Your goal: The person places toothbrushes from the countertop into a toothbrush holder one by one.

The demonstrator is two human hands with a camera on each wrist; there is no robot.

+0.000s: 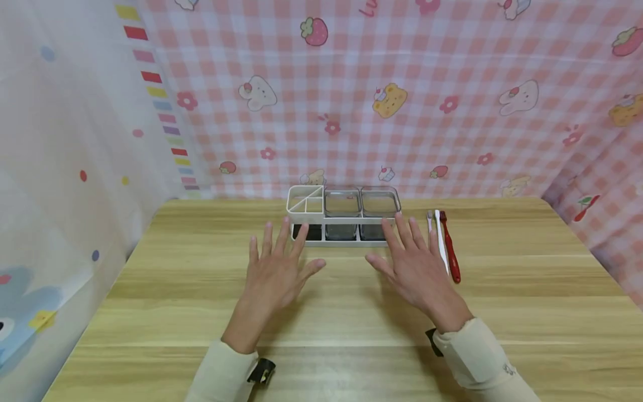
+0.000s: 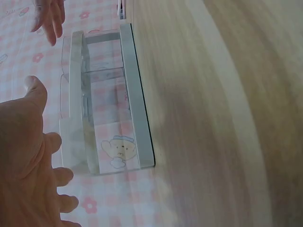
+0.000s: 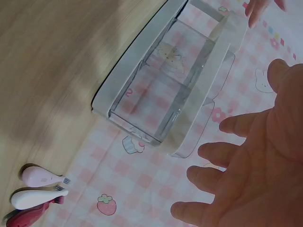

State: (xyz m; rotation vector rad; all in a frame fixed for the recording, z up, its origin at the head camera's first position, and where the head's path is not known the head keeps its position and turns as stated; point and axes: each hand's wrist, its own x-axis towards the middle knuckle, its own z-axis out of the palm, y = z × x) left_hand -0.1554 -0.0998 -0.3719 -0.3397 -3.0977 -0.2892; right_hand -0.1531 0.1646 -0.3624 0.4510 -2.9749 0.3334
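Note:
Palm down over the table, my left hand (image 1: pixel 273 279) spreads its fingers, holding nothing. Its fingertips overlap the left end of a pale toothbrush holder (image 1: pixel 346 221) in the head view. My right hand (image 1: pixel 419 273) is likewise spread and holds nothing, with its fingertips near the holder's right end. The holder has a divided white top section at left and two clear cups (image 1: pixel 342 204) beside it. Right of it lie a pink toothbrush (image 3: pixel 40 176), a white toothbrush (image 1: pixel 441 240) and a red toothbrush (image 1: pixel 450 251), side by side; my right hand partly hides them in the head view.
The wooden table (image 1: pixel 527 290) reaches back to a pink checked cloth (image 1: pixel 301 128) hanging just behind the holder. White patterned cloth (image 1: pixel 100 139) hangs along the left side, and more checked cloth along the right.

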